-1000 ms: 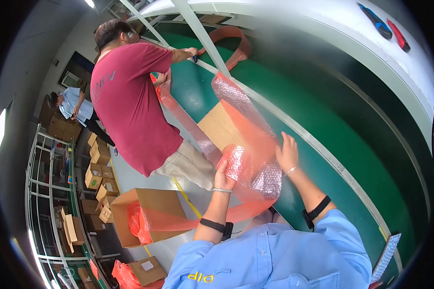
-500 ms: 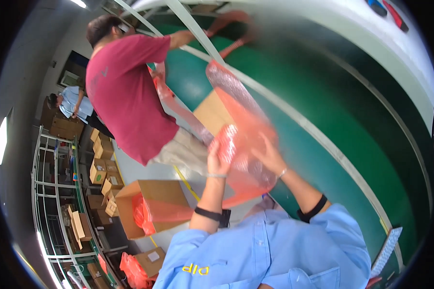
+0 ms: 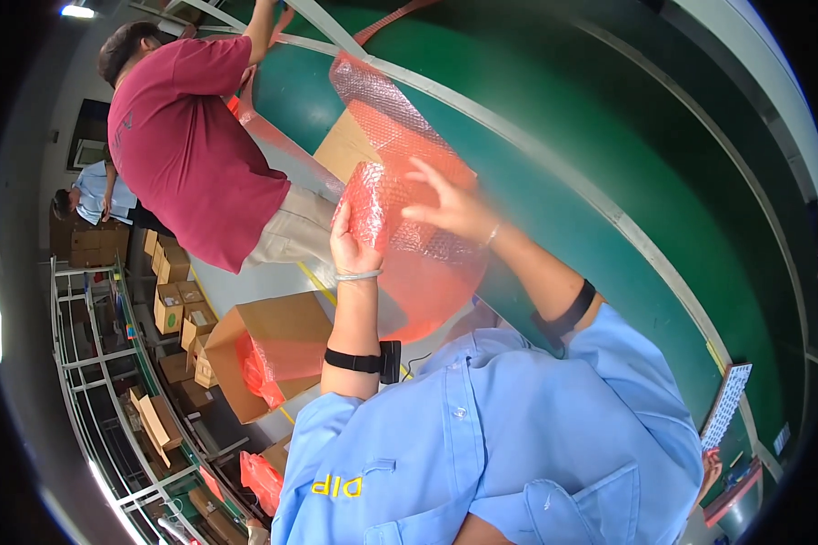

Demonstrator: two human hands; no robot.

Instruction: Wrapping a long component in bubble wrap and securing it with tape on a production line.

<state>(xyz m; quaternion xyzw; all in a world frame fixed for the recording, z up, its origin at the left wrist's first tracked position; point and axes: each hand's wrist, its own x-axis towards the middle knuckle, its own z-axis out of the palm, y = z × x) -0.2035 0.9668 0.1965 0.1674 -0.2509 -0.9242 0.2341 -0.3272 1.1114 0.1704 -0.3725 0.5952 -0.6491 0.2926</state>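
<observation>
My left hand (image 3: 351,243) is closed around a small bundle of pink bubble wrap (image 3: 367,202), held upright above the bench. What lies inside the wrap cannot be made out. Just right of the bundle, my right hand (image 3: 456,211) has its fingers spread and holds nothing. Behind both hands a long pink bubble wrap sheet (image 3: 386,104) lies on the green bench (image 3: 563,236). Its near part hangs down toward my body. Brown cardboard (image 3: 344,150) shows beside the sheet, partly covered by it.
A co-worker in a maroon shirt (image 3: 182,145) stands at the left. An open carton (image 3: 291,318) with pink plastic inside sits below. Racks (image 3: 86,363) and boxes line the far left. At the lower right, another person's hand (image 3: 711,470) is near a white perforated tray (image 3: 725,404).
The view has shifted, so the scene sits farther left. My right hand has moved up beside the bundle, fingers spread. My left hand keeps its hold. The co-worker's arm is raised higher.
</observation>
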